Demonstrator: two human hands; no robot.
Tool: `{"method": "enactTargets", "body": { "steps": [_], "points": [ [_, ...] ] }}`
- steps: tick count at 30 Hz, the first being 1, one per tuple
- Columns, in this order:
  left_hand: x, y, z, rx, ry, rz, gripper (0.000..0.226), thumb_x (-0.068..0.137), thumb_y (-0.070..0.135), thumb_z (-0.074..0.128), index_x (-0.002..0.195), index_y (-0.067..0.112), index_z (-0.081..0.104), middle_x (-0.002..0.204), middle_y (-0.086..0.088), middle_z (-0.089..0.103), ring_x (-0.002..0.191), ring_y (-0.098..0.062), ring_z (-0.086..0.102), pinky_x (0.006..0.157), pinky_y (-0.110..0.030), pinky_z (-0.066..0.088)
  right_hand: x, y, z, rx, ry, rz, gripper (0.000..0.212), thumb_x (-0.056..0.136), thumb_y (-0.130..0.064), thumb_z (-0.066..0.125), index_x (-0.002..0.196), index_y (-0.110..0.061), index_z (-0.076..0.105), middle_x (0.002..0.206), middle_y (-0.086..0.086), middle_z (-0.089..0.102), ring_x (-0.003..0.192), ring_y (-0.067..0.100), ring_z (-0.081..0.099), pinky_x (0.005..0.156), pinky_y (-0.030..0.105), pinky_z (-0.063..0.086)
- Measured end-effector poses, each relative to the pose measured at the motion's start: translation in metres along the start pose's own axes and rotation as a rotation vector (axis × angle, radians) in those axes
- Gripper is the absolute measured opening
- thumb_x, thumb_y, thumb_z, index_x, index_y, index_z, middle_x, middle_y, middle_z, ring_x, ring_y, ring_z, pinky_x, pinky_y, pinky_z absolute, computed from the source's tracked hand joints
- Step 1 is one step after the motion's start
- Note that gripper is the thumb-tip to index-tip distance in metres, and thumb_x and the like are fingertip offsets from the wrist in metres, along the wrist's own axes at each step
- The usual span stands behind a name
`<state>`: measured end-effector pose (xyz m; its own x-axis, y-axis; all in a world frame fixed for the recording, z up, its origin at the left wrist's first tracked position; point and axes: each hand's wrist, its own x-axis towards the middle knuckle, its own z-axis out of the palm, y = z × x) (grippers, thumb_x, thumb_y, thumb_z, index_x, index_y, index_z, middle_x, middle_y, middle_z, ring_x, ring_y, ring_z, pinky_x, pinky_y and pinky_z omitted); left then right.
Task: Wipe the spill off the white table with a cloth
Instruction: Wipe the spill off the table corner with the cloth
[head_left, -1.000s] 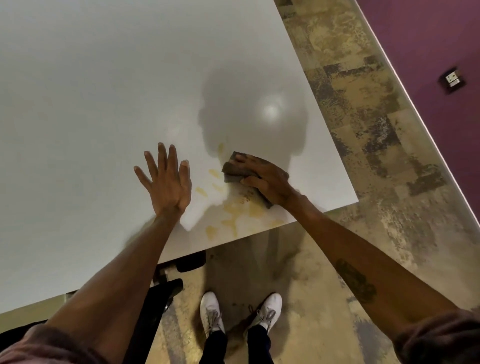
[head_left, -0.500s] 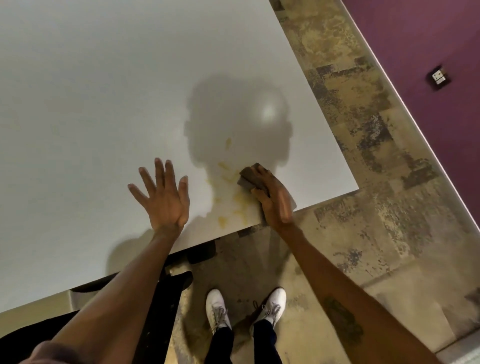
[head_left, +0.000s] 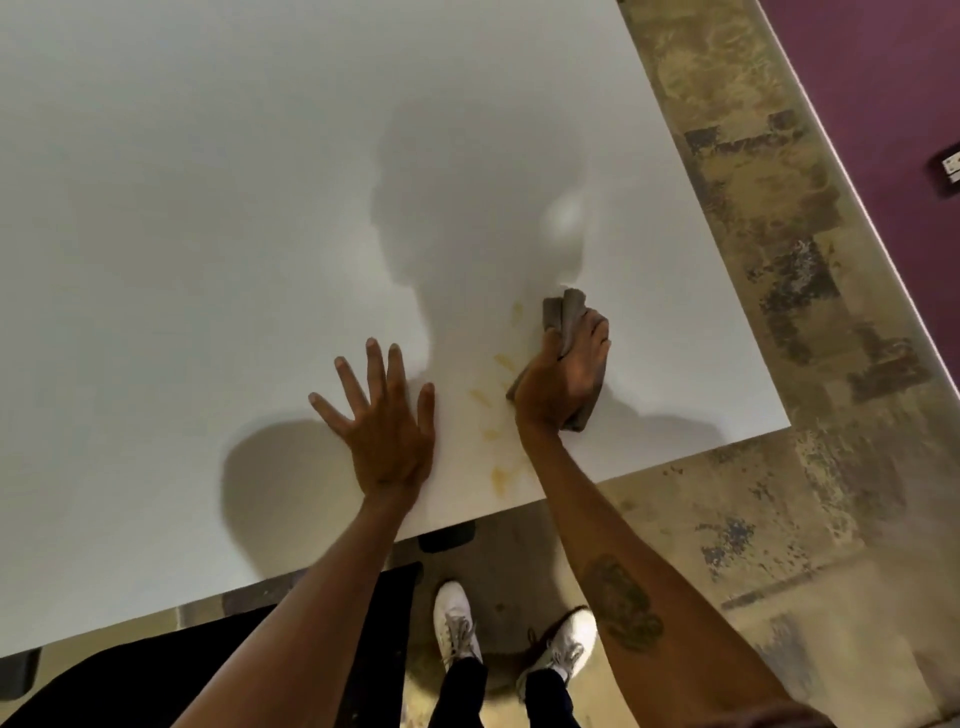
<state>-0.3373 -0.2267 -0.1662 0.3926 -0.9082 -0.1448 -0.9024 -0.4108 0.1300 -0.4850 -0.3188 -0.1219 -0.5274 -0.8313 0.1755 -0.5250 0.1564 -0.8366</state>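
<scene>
A yellowish spill (head_left: 498, 400) lies in streaks and drops on the white table (head_left: 260, 208), near its front edge. My right hand (head_left: 569, 376) presses a brown-grey cloth (head_left: 563, 314) flat on the table just right of the streaks; part of the cloth sticks out beyond my fingers and part shows under my palm. My left hand (head_left: 384, 421) rests flat on the table to the left of the spill, fingers spread, holding nothing.
The table's front edge runs diagonally below my hands, its right corner (head_left: 787, 428) close to the cloth. Below the edge are my white shoes (head_left: 457, 623), a black chair (head_left: 156, 686) and mottled floor (head_left: 753, 260). A purple wall (head_left: 883, 104) stands at the right.
My right hand has swept the cloth away from the front edge, up and to the right over the spill. Fewer yellow streaks show. My left hand stays planted.
</scene>
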Motion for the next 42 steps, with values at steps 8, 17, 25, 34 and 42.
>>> {"method": "enactTargets", "body": {
  "steps": [8,17,25,34,42],
  "points": [
    [0.001,0.002,-0.006,-0.009,-0.006,0.009,0.071,0.106,0.057,0.018,0.166,0.021,0.022,0.175,-0.004,0.011,0.161,-0.041,0.009,0.119,-0.076,0.009,0.064,-0.003,0.05,0.078,-0.366,0.006,0.044,0.087,-0.03,0.049,0.128,-0.014,0.056,0.111,-0.009,0.058,0.102,0.001,0.052,0.088,0.003,0.034],
    [0.0,0.002,-0.005,0.036,0.002,0.006,0.062,0.113,0.05,0.023,0.165,0.017,0.028,0.172,-0.009,0.02,0.159,-0.044,0.015,0.118,-0.075,0.013,0.103,0.0,0.049,0.07,-0.876,-0.016,0.054,0.09,-0.033,0.057,0.144,-0.028,0.049,0.143,-0.014,0.054,0.131,-0.005,0.044,0.11,0.02,0.033],
    [0.001,0.001,-0.009,-0.075,-0.026,-0.007,0.066,0.107,0.05,0.005,0.168,0.024,0.014,0.176,0.001,0.003,0.162,-0.036,-0.004,0.12,-0.076,0.002,0.072,0.01,0.018,-0.002,-1.144,-0.223,0.058,0.086,-0.036,0.058,0.143,-0.033,0.049,0.151,-0.011,0.047,0.14,0.007,0.04,0.12,0.035,0.028],
    [-0.007,0.004,-0.009,-0.108,0.037,-0.007,0.054,0.113,0.039,0.017,0.164,0.024,0.028,0.173,0.003,0.019,0.162,-0.034,0.008,0.12,-0.076,0.0,0.004,0.029,-0.033,0.006,-1.351,-0.467,0.051,0.09,-0.029,0.053,0.139,-0.018,0.056,0.152,0.003,0.047,0.143,0.015,0.036,0.117,0.02,0.021],
    [-0.017,0.003,-0.007,-0.141,0.054,0.018,0.054,0.114,0.035,0.015,0.165,0.022,0.027,0.173,0.001,0.018,0.162,-0.033,0.006,0.122,-0.073,-0.003,-0.026,0.045,-0.072,0.059,-1.435,-0.427,0.041,0.089,-0.015,0.056,0.128,-0.024,0.067,0.148,-0.003,0.053,0.141,0.009,0.039,0.117,0.017,0.025]
  ]
}}
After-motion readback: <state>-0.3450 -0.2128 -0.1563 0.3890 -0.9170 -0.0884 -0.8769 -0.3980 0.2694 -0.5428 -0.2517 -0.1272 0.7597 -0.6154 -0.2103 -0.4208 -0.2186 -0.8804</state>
